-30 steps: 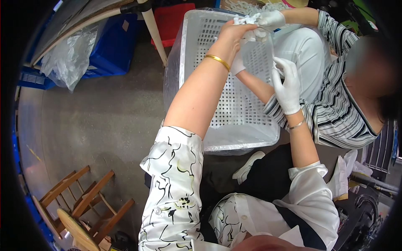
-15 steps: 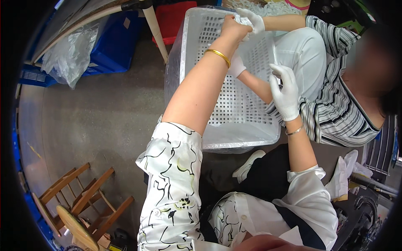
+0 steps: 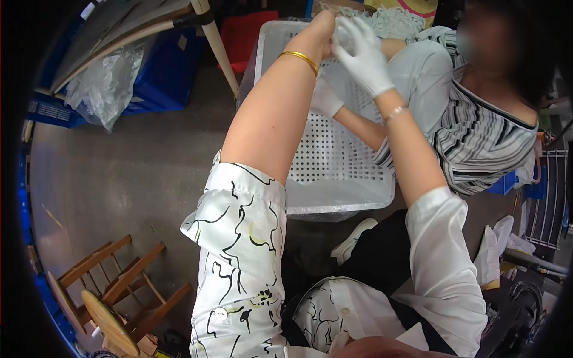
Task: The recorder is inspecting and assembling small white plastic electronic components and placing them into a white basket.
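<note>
My bare left hand [image 3: 326, 25], with a gold bangle on its wrist, reaches over the far end of a white perforated plastic basket [image 3: 334, 200]. Its fingers are curled and mostly hidden. Right beside it, my right hand [image 3: 363, 58] in a white glove bends its fingers around something whitish [image 3: 343, 39] that lies between the two hands, too covered to name. Below them, inside the basket, is a co-worker's white-gloved hand [image 3: 325, 98]; that person's other hand is hidden behind my right one.
A co-worker in a striped top [image 3: 468, 134] sits at the basket's right. Clear plastic lines the basket. Back left are a blue bin [image 3: 164, 74] with a plastic bag [image 3: 101, 89], a table leg [image 3: 221, 59] and a red stool [image 3: 245, 36]. Wooden chair [image 3: 119, 280] at lower left.
My right hand has moved up and left from the basket's right rim to beside my left hand, its fingers now bending inward. My left hand has shifted slightly farther away and left.
</note>
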A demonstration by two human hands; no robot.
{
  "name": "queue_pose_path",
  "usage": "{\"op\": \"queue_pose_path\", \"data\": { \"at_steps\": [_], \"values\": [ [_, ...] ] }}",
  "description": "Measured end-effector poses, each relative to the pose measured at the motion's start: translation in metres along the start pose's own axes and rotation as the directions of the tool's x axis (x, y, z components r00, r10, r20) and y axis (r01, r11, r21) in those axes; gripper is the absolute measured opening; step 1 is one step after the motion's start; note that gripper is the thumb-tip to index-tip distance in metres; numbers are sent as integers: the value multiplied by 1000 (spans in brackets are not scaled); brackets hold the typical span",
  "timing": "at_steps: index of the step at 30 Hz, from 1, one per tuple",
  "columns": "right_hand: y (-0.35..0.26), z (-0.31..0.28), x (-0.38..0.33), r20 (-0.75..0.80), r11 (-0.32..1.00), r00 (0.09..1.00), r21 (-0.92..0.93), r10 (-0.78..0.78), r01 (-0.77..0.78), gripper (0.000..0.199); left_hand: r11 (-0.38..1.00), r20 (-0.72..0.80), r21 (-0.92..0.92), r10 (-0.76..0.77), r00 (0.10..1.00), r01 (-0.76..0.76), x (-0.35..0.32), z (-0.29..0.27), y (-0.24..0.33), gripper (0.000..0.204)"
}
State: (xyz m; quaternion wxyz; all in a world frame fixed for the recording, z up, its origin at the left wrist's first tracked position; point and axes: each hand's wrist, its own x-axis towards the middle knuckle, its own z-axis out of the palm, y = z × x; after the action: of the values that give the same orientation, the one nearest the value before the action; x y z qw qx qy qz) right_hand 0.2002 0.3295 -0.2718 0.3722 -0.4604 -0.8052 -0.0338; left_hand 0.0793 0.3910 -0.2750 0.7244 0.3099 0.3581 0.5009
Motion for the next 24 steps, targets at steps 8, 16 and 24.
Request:
{"op": "queue_pose_path", "data": {
  "at_steps": [8, 16, 24],
  "values": [
    [30, 40, -3, 77, 987, 997, 159, -22, 10, 47, 843, -127, 503, -146, 981, 191, -3, -28, 21, 22],
    [57, 37, -4, 139, 985, 981, -79, -138, 150, 50, 136, 138, 978, 162, 977, -160, -13, -40, 5, 31],
    [64, 16, -6, 86, 1000, 996, -9, 11, -11, 71, 349, 40, 903, 509, 860, -249, -17, -29, -20, 32]
  ]
}}
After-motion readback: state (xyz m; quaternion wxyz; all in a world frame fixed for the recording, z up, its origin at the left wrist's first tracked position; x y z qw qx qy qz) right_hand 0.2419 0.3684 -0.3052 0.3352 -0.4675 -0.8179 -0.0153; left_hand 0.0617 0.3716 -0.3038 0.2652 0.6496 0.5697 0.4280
